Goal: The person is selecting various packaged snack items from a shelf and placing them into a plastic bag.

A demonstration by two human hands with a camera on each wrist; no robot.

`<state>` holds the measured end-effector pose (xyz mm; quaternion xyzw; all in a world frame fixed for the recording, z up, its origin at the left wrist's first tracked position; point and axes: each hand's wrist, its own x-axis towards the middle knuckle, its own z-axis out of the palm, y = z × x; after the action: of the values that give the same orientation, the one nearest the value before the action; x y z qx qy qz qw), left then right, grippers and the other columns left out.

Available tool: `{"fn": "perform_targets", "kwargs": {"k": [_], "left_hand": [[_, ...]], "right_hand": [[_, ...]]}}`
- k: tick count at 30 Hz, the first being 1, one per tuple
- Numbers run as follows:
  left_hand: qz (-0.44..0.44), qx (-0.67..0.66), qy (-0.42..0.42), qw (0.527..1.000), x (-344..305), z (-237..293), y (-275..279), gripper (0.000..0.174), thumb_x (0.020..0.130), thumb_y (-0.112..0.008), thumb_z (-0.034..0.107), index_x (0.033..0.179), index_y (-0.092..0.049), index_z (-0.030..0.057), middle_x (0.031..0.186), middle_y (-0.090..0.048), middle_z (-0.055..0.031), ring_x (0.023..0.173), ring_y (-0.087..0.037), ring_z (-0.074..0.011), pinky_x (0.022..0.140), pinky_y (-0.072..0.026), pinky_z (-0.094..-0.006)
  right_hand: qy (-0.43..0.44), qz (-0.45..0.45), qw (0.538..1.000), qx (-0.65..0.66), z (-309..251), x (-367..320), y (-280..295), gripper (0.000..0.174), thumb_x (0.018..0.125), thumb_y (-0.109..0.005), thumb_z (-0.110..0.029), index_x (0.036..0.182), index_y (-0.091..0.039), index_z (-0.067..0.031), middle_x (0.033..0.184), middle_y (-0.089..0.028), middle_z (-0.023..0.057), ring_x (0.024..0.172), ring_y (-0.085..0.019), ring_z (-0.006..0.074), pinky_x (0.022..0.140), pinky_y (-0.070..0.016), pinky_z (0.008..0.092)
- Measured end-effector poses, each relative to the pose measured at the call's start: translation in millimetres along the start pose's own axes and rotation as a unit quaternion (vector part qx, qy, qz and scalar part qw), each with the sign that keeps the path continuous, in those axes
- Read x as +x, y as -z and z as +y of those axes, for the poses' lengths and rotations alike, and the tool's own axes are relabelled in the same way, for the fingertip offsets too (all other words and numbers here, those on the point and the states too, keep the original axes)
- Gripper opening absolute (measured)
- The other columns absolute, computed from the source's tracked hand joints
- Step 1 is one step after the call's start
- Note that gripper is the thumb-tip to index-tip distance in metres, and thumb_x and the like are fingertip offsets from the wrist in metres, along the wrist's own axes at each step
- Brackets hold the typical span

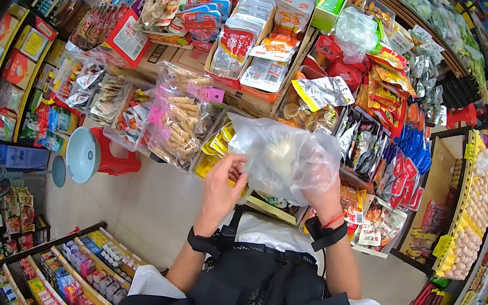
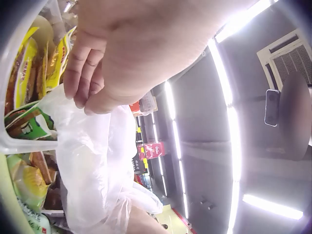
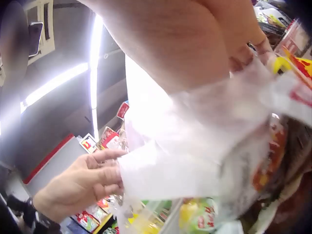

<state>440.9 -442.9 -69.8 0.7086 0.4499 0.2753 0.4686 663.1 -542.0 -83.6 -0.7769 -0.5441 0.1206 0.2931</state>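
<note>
A clear plastic bag (image 1: 272,153) is spread between my two hands, with a pale patch showing through its middle. My left hand (image 1: 223,188) pinches the bag's left edge between thumb and fingertips; the left wrist view shows these fingers (image 2: 83,80) close together at the film. On the other side, my right hand (image 1: 320,186) grips the bag, partly covered by its cloudy film. Curled fingers (image 3: 241,59) show at the bag in the right wrist view, and the film hides the rest. Yellow snack packets (image 1: 219,139) lie in a tub just beyond my left hand.
Bags of brown stick snacks (image 1: 180,121) stand left of the hands. Boxes of packets (image 1: 242,38) fill the display behind, with dark pouches (image 1: 363,139) at right. A rack of eggs (image 1: 475,212) stands farther right. A blue basin (image 1: 83,155) and red stool (image 1: 117,156) are at left.
</note>
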Motion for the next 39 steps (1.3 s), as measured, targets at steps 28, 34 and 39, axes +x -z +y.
{"fn": "perform_targets", "kwargs": {"k": [28,34,39], "left_hand": [[0.023,-0.146,0.034,0.988,24.4,-26.8,45.8,0.027,0.089,-0.053,-0.007,0.114,-0.061,-0.0022,0.093,-0.057,-0.0009,0.08,-0.054,-0.006,0.07,-0.0444,-0.0201],[0.018,-0.158,-0.006,0.987,31.2,-36.8,41.3,0.023,0.092,-0.054,-0.004,0.114,-0.058,-0.0045,0.104,-0.063,-0.0071,0.094,-0.06,-0.0127,0.085,-0.0481,-0.026],[0.002,-0.158,-0.037,0.987,38.6,-30.7,34.0,0.023,0.092,-0.055,-0.002,0.115,-0.058,-0.0044,0.103,-0.062,-0.0067,0.091,-0.06,-0.0127,0.082,-0.0489,-0.0262]], "right_hand": [[-0.331,0.191,0.887,0.259,15.6,-117.9,161.3,0.018,0.096,-0.061,-0.012,0.104,-0.064,0.0031,0.087,-0.068,0.0036,0.079,-0.061,0.0053,0.066,-0.0492,0.0232],[-0.376,0.25,0.892,0.027,26.1,-188.2,170.1,0.018,0.091,-0.064,-0.012,0.101,-0.065,0.0034,0.082,-0.069,0.0124,0.077,-0.065,0.0182,0.072,-0.0496,0.0322],[-0.383,0.217,0.89,-0.123,52.1,-193.7,110.2,0.025,0.085,-0.07,-0.018,0.098,-0.066,0.0033,0.087,-0.067,0.0251,0.081,-0.067,0.0397,0.071,-0.0508,0.042]]}}
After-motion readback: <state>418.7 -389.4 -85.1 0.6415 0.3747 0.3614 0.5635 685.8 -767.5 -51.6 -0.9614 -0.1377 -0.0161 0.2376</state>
